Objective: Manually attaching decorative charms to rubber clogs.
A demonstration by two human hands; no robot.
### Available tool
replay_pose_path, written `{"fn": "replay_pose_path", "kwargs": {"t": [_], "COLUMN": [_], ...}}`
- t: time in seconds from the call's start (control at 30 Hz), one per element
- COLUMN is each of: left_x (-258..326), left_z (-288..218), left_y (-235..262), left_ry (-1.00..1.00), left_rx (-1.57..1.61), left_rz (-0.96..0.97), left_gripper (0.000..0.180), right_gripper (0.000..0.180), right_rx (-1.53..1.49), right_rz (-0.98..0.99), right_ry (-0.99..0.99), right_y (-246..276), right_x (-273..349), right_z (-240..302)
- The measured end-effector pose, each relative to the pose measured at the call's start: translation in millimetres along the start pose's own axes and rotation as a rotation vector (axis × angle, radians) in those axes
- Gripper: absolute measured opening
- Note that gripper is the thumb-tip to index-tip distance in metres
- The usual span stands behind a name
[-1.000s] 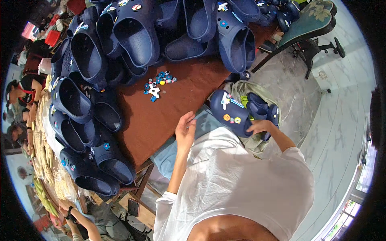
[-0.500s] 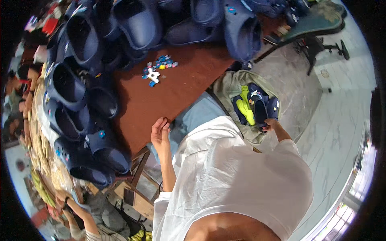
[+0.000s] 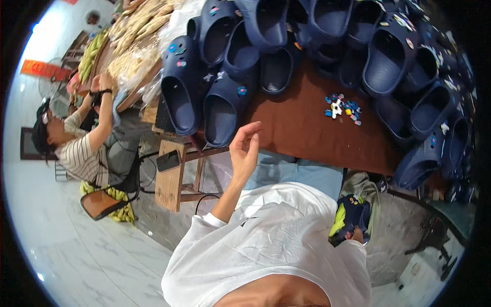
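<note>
Two hands: the left hand [image 3: 245, 153] is empty, fingers loosely bent, just beside the front edge of the brown cloth [image 3: 296, 123]; the right hand [image 3: 356, 235] is at the lower clogs [image 3: 360, 212], its fingers partly hidden, so I cannot tell if it grips one.
Bag: the lower clogs lie close together at the grey-green bag [image 3: 364, 181], on the person's right; pulling one may drag its neighbour out.
Charm pile [image 3: 336, 108]: small loose pieces on the cloth; a careless sweep could scatter them.
Table clogs [image 3: 221, 115]: crowded near the edges; one bump may tip some down.
</note>
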State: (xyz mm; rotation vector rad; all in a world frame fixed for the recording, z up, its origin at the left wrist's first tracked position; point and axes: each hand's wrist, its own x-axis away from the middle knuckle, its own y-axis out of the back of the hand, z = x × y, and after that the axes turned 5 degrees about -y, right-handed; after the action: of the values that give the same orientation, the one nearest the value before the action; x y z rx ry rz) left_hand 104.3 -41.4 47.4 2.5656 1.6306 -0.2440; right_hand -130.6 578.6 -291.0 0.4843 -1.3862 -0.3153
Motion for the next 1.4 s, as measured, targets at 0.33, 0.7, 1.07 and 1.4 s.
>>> {"fn": "replay_pose_path", "kwargs": {"t": [0.33, 0.7, 1.07, 1.4], "left_x": [-31.1, -89.2, -221.1, -264.1], "left_z": [-8.9, -20.8, -51.6, -42.2], "left_y": [39.1, 8.1, -68.1, -77.9], "left_ry": [-0.128, -0.29, -0.551, -0.45], "left_rx": [-0.049, -0.25, -0.759, -0.674], "left_rz": [-0.264, -0.128, -0.253, -0.224], "left_gripper": [0.029, 0.032, 0.072, 0.062], "right_gripper": [0.032, 0.019, 0.007, 0.008], "right_rx": [0.17, 0.279, 0.086, 0.02], "right_rz": [0.017, -0.294, 0.189, 0.267], "right_ry": [0.166, 1.419, 1.712, 1.875], "right_y": [-31.0, -105.2, -156.3, -186.9], "right_x": [-15.6, 17.3, 356.5, 422.5], "right_z": [16.8, -2.6, 12.6, 59.1]}}
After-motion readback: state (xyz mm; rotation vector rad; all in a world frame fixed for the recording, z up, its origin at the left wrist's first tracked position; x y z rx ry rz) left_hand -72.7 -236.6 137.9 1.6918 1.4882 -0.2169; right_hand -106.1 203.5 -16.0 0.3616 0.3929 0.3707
